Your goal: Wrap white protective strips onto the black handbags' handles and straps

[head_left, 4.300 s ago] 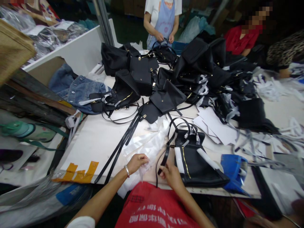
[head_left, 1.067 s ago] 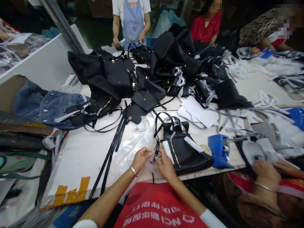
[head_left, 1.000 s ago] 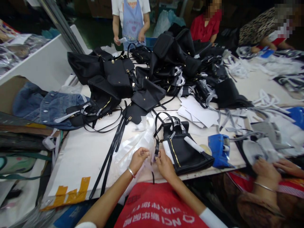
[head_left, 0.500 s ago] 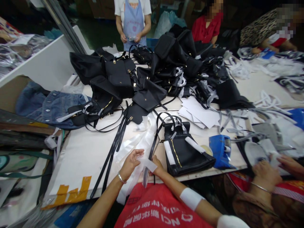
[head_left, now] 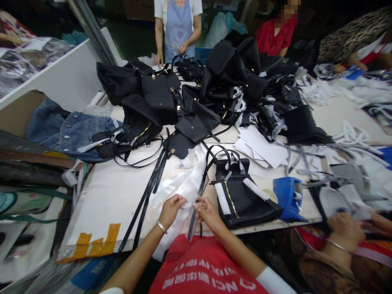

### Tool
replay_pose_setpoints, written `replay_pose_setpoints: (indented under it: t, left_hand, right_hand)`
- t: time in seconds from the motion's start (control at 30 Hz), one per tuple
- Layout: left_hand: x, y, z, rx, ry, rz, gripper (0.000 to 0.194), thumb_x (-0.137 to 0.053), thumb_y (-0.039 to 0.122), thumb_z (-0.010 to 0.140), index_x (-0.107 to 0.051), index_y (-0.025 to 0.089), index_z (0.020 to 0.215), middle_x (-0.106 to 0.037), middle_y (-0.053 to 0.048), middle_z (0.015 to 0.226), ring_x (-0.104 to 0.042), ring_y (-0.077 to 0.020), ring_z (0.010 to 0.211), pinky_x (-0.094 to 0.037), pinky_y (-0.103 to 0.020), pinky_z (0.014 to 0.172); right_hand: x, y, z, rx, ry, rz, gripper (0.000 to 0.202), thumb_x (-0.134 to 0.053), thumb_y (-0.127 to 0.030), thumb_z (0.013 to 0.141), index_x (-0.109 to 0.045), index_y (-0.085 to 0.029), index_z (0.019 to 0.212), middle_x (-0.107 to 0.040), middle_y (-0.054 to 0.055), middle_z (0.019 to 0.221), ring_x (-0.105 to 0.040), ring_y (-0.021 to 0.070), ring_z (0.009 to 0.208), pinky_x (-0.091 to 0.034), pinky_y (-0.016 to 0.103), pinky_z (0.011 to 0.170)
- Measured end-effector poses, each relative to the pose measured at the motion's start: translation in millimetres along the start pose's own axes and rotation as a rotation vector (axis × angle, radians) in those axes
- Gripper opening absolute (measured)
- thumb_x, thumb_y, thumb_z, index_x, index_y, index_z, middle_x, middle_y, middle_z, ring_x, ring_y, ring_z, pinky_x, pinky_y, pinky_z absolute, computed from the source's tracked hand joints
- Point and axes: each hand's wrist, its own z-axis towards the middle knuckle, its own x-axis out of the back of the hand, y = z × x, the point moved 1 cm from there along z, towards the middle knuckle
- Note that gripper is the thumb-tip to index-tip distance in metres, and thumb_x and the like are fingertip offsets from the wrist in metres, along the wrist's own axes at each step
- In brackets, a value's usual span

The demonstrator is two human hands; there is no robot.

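The black backpack (head_left: 241,200) lies on the bench (head_left: 107,192) just right of the two hands, its lower right corner reaching the near edge. From its top, a black strap (head_left: 202,185) runs down its left side toward the person. The right hand (head_left: 208,212) pinches that strap between thumb and fingers, and the strap's lower stretch, in a pale wrap, passes over the near edge against the red apron (head_left: 202,269).

The left hand (head_left: 172,212) sits near it, a narrow gap between the two, with thumb and fingertips drawn close together above the crumpled white film (head_left: 177,179); with white behind white, I cannot tell whether they meet or hold a bit of it. The film also spills over the near edge.

Left of the film, two long straps (head_left: 147,196) slant down to the same edge, and beyond them the pale bench top stretches to the orange tape (head_left: 96,243) at the near left corner. Room on the right is tighter: a blue holder (head_left: 288,198) stands just beside the backpack, and a co-worker's hand (head_left: 346,232) is well apart, farther along. Behind the backpack lie white sheets (head_left: 263,149), with heaped black bags (head_left: 226,61) filling the bench's far side.
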Motion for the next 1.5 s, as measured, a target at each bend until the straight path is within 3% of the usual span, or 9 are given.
replay_pose_setpoints:
  t: [0.2, 0.33, 0.6, 0.8, 0.87, 0.97, 1.13, 1.37, 1.5]
  left_hand:
    - [-3.5, 1, -11, 0.055, -0.123, 0.013, 0.022, -0.060, 0.037, 0.073, -0.063, 0.016, 0.080, -0.058, 0.000, 0.071, -0.054, -0.0132, 0.067, -0.048, -0.023, 0.056]
    - [-9.5, 6, -16, 0.162, -0.203, -0.134, 0.037, -0.066, 0.035, 0.069, -0.059, 0.017, 0.101, -0.063, -0.003, 0.086, -0.060, -0.0166, 0.078, -0.052, -0.026, 0.057]
    - [-24.0, -3, -16, 0.256, -0.228, -0.226, 0.030, -0.071, 0.035, 0.064, -0.057, 0.014, 0.079, -0.062, -0.002, 0.071, -0.058, -0.0117, 0.059, -0.047, -0.020, 0.044]
    - [-16.2, -12, -16, 0.228, -0.218, -0.177, 0.027, -0.069, 0.037, 0.066, -0.056, 0.014, 0.069, -0.056, 0.003, 0.057, -0.050, -0.0083, 0.048, -0.041, -0.018, 0.043]
    - [-11.4, -14, -16, 0.209, -0.207, -0.176, 0.026, -0.067, 0.037, 0.068, -0.056, 0.014, 0.068, -0.055, 0.003, 0.055, -0.049, -0.0079, 0.048, -0.040, -0.018, 0.044]
    - [-6.4, -16, -16, 0.189, -0.204, -0.184, 0.025, -0.066, 0.037, 0.069, -0.056, 0.014, 0.067, -0.055, 0.003, 0.057, -0.049, -0.0072, 0.048, -0.040, -0.018, 0.045]
    - [-6.5, -18, -15, 0.156, -0.210, -0.161, 0.022, -0.064, 0.035, 0.070, -0.057, 0.014, 0.069, -0.056, 0.003, 0.058, -0.050, -0.0080, 0.049, -0.040, -0.019, 0.046]
    - [-1.3, -22, -15, 0.127, -0.170, -0.116, 0.021, -0.063, 0.034, 0.070, -0.058, 0.014, 0.070, -0.056, 0.003, 0.059, -0.050, -0.0081, 0.046, -0.040, -0.020, 0.045]
    - [3.4, -30, -14, 0.108, -0.166, -0.066, 0.019, -0.062, 0.033, 0.071, -0.057, 0.014, 0.069, -0.055, 0.004, 0.057, -0.048, -0.0073, 0.044, -0.037, -0.019, 0.044]
  right_hand:
    - [0, -6, 6, 0.013, 0.074, -0.064, 0.032, -0.058, -0.050, 0.074, -0.050, -0.020, 0.070, -0.050, -0.006, 0.048, -0.041, 0.0078, 0.039, -0.033, 0.019, 0.040]
    - [0, -3, -1, 0.070, 0.099, -0.204, 0.028, -0.058, -0.046, 0.075, -0.051, -0.020, 0.067, -0.049, -0.007, 0.047, -0.043, 0.0090, 0.042, -0.032, 0.020, 0.043]
    - [0, -1, -2, 0.178, 0.184, -0.443, 0.024, -0.055, -0.038, 0.076, -0.049, -0.020, 0.062, -0.052, -0.005, 0.050, -0.049, 0.0110, 0.050, -0.034, 0.021, 0.049]
    - [3, 20, -1, -0.046, 0.011, -0.210, 0.040, -0.037, -0.059, 0.083, -0.046, -0.021, 0.075, -0.059, -0.003, 0.058, -0.049, 0.0106, 0.041, -0.038, 0.021, 0.042]
    - [8, 27, -4, -0.100, 0.011, -0.433, 0.037, -0.031, -0.053, 0.088, -0.047, -0.020, 0.084, -0.064, 0.002, 0.069, -0.057, 0.0126, 0.049, -0.042, 0.023, 0.046]
    - [14, 35, -9, -0.150, 0.020, -0.892, 0.019, -0.050, -0.035, 0.082, -0.052, -0.017, 0.086, -0.067, 0.012, 0.083, -0.065, 0.0205, 0.074, -0.047, 0.029, 0.064]
    - [14, 47, -7, -0.246, -0.018, -1.013, 0.016, -0.065, -0.017, 0.064, -0.056, -0.016, 0.077, -0.068, 0.016, 0.088, -0.064, 0.0287, 0.089, -0.046, 0.035, 0.074]
    - [22, 48, -4, -0.322, -0.046, -0.892, 0.005, -0.057, -0.015, 0.069, -0.053, -0.018, 0.070, -0.061, 0.004, 0.053, -0.060, 0.0189, 0.045, -0.043, 0.026, 0.046]
    - [19, 27, -19, -0.155, 0.011, -0.711, 0.009, -0.046, -0.029, 0.084, -0.048, -0.021, 0.082, -0.059, -0.002, 0.053, -0.057, 0.0141, 0.043, -0.042, 0.023, 0.042]
